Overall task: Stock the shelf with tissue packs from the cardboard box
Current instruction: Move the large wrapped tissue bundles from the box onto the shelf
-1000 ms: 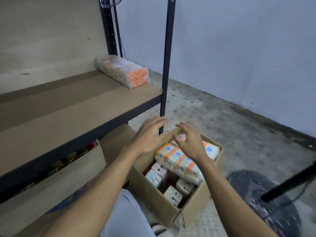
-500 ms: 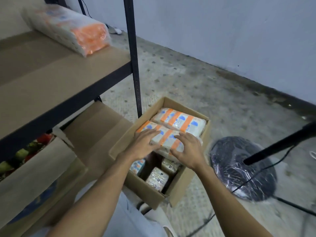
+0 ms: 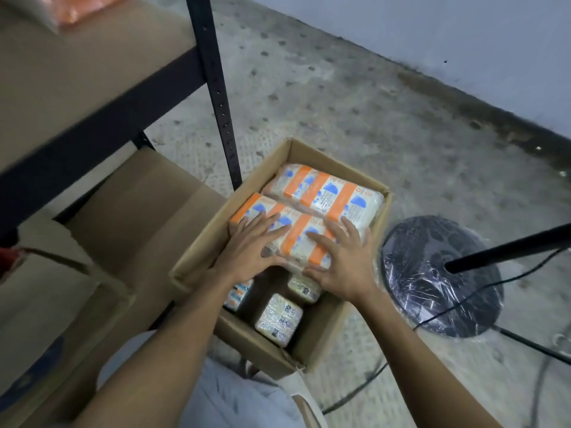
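Observation:
An open cardboard box [image 3: 268,350] sits on the floor by the shelf's black post [image 3: 216,88]. Two long tissue packs with orange bands lie across its top layer. My left hand [image 3: 250,251] and my right hand [image 3: 343,261] both rest flat on the nearer pack [image 3: 298,237], fingers spread and thumbs along its near edge. The farther pack [image 3: 327,193] lies untouched behind it. Smaller packs [image 3: 278,319] stand deeper in the box, below my wrists. On the brown shelf board [image 3: 77,72], the orange end of one pack [image 3: 77,10] shows at the top edge.
A round black fan base wrapped in plastic [image 3: 432,273] stands right of the box, with a black pole [image 3: 509,248] and cables [image 3: 463,304] crossing the floor. Another cardboard box [image 3: 46,288] sits on the lower shelf board [image 3: 139,211] at left. A wall runs behind.
My view has tilted down onto the box. Both hands came down from above the box and now lie flat and spread on the nearer pack.

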### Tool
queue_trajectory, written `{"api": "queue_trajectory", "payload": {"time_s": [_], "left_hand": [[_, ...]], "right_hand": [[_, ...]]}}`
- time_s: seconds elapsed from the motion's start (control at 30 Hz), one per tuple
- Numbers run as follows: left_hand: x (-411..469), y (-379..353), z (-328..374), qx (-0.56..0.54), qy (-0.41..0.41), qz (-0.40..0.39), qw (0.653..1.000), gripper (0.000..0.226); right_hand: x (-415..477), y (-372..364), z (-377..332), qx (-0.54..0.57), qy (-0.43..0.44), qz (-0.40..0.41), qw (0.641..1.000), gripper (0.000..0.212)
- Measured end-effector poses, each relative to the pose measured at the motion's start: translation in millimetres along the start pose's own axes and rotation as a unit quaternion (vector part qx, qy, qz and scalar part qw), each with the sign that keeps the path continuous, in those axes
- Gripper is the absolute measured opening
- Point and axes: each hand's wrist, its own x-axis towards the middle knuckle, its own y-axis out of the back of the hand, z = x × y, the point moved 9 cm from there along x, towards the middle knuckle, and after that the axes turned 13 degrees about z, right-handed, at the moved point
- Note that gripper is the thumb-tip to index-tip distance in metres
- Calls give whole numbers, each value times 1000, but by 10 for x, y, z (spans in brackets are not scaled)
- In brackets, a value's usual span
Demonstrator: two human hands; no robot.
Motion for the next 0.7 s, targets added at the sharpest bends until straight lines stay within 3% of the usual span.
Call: {"api": "queue_trajectory", "payload": {"time_s": [0.27, 0.7], "left_hand": [[-13, 5, 13, -33, -1, 75, 997, 64], [-77, 403, 94, -129, 54, 185, 973, 46]], "right_hand": [[-6, 33, 5, 9, 1, 52, 999, 55], [28, 340, -60, 93, -46, 60, 993, 53]]}}
